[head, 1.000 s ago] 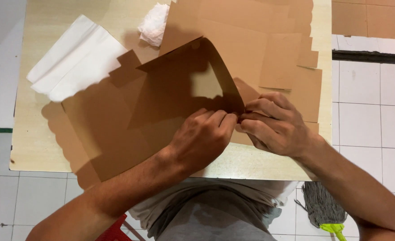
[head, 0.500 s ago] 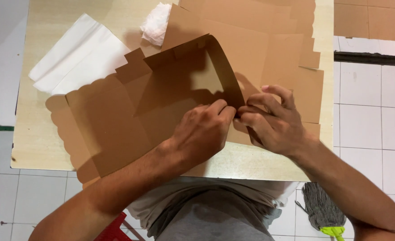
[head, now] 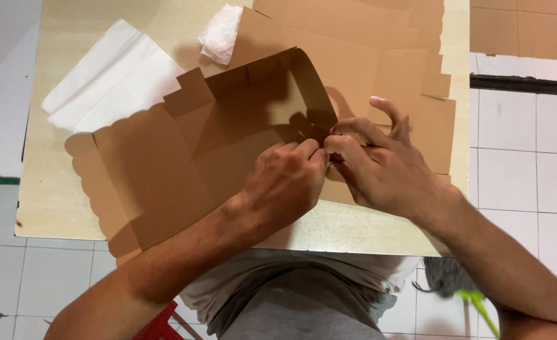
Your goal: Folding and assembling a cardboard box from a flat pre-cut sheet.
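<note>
A brown cardboard box blank (head: 165, 164) with scalloped edges lies half folded on a light wooden table (head: 58, 195). One side panel with a cut-out window (head: 288, 94) stands raised. My left hand (head: 285, 182) and my right hand (head: 385, 167) meet at the panel's near right corner, fingertips pinching the cardboard there. The corner itself is hidden under my fingers.
A stack of flat brown cardboard blanks (head: 367, 56) lies at the table's far right. White paper sheets (head: 111, 75) and a crumpled white tissue (head: 222, 34) sit at the far left. A mop (head: 461, 289) lies on the tiled floor at right, a red stool (head: 162, 327) below me.
The box blank has shifted and the raised panel has tilted up further. Both hands moved slightly up and right, staying together at the corner.
</note>
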